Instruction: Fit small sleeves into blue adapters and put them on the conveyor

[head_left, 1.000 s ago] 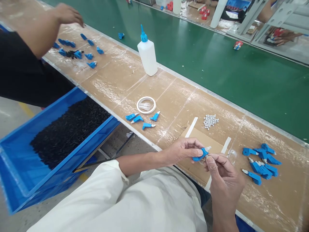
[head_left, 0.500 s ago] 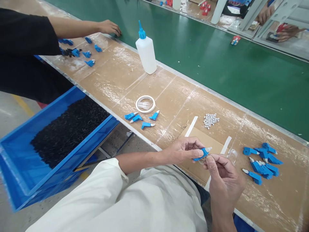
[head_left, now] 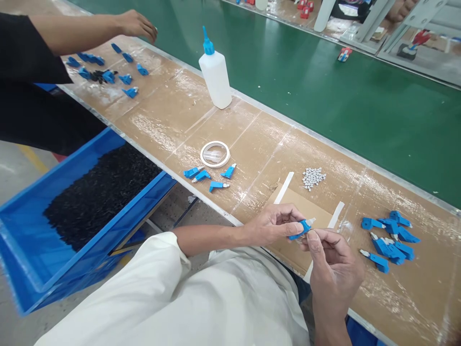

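My left hand (head_left: pixel 275 222) pinches a small blue plastic connector (head_left: pixel 301 227) with a white tip, held just above the brown bench. My right hand (head_left: pixel 333 264) meets it from the right, thumb and forefinger closed at the connector's white end on something too small to make out. A pile of several blue connectors (head_left: pixel 391 238) lies to the right of my hands. A heap of tiny grey pieces (head_left: pixel 313 178) sits beyond them. Several more blue connectors (head_left: pixel 209 177) lie to the left, beside a white ring-shaped dish (head_left: pixel 215 154).
A white squeeze bottle with a blue nozzle (head_left: pixel 215 72) stands at the bench's far edge, by the green conveyor belt (head_left: pixel 324 91). A blue bin of black parts (head_left: pixel 90 202) hangs below the bench at left. A co-worker's hand (head_left: pixel 139 25) hovers over more blue connectors (head_left: pixel 108 72).
My hands stay together on the connector, almost unmoved. The co-worker's arm reached right toward the belt's edge, then lifted and drew back a little.
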A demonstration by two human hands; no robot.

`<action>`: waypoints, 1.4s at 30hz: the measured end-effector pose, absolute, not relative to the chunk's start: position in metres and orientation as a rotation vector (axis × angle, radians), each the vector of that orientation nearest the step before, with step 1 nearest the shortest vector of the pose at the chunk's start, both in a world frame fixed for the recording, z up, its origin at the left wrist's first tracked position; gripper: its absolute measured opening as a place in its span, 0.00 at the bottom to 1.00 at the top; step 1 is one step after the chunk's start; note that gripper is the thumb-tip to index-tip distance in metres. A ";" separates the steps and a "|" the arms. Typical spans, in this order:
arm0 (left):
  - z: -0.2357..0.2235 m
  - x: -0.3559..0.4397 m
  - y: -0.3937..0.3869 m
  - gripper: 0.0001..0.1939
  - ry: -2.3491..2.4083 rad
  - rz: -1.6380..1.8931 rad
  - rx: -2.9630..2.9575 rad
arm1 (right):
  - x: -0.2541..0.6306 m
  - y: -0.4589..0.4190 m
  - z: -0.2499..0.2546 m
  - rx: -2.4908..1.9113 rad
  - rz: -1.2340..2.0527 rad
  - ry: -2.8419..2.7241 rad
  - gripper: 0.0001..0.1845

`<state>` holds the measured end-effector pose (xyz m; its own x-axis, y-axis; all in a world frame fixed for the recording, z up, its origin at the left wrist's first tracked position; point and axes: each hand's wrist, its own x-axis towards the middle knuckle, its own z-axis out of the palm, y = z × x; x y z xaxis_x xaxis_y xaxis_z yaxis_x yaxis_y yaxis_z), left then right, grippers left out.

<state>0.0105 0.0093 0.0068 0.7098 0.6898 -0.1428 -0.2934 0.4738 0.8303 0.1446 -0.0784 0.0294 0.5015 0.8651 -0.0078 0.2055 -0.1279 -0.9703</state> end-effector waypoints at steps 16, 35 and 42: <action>0.012 0.010 0.013 0.24 0.472 0.565 0.804 | 0.156 -0.068 0.027 -1.347 1.106 -0.678 0.13; 0.020 0.007 0.014 0.25 0.420 0.439 0.636 | 0.168 -0.072 0.026 -1.398 1.280 -0.604 0.22; 0.023 0.008 0.017 0.27 0.466 0.354 0.571 | 0.162 -0.071 0.026 -1.339 1.312 -0.646 0.20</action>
